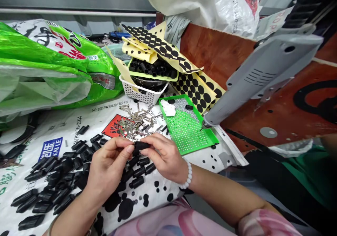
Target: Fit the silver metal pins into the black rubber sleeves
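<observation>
On my feed, the white woven sack [86, 118] carries a blue label [50, 149] near its left edge, reading "KAN LE" under two Chinese characters. Toward the sack's top edge, a sideways printed code [78, 134] ends in "-2004"; its start is too blurred for me. A bright green plastic sack [60, 53] shows red Chinese characters [72, 51], and a white card [273, 23] at top right reads roughly "POP".

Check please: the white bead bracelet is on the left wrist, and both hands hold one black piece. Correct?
No: the white bead bracelet is on the right wrist, as the head view shows. The left hand and right hand hold the black piece.
</observation>
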Tool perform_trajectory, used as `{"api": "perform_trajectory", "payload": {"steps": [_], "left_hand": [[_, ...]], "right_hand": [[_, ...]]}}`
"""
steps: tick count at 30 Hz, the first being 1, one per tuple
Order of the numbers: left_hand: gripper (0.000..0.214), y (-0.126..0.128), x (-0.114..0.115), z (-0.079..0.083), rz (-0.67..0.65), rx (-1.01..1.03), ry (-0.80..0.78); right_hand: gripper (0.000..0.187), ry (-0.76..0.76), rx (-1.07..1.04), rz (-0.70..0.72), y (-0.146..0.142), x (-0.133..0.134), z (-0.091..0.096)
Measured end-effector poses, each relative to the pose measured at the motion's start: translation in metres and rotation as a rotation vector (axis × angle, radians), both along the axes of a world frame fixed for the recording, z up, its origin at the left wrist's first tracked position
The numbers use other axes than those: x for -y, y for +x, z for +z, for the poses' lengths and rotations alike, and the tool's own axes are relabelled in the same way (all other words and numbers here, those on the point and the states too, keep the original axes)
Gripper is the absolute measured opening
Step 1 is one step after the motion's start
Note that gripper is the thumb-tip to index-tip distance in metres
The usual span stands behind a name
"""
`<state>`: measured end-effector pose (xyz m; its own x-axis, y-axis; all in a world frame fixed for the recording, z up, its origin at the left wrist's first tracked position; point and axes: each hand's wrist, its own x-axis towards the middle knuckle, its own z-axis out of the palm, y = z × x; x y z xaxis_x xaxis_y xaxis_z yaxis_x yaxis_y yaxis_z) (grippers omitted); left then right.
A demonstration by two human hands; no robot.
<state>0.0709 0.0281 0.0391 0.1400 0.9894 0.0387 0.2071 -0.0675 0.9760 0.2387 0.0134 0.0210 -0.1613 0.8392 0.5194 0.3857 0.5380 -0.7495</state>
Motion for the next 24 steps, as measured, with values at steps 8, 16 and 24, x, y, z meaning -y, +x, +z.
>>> {"api": "perform_trajectory", "payload": {"steps": [8, 16, 24], "left_hand": [[0.008, 0.001, 0.005, 0.0, 0.02, -0.133, 0.108], [0.011, 0.004, 0.007, 0.0, 0.062, -0.11, 0.079], [0.013, -0.004, 0.01, -0.003, 0.014, -0.134, 0.04]], "right_hand": [[0.016, -0.185, -0.149, 0.095, 0.002, 0.0, -0.002], [0.014, -0.384, -0.378, 0.09, -0.007, 0.004, -0.004], [0.02, -0.872, -0.617, 0.305, -0.008, 0.005, -0.007]]}}
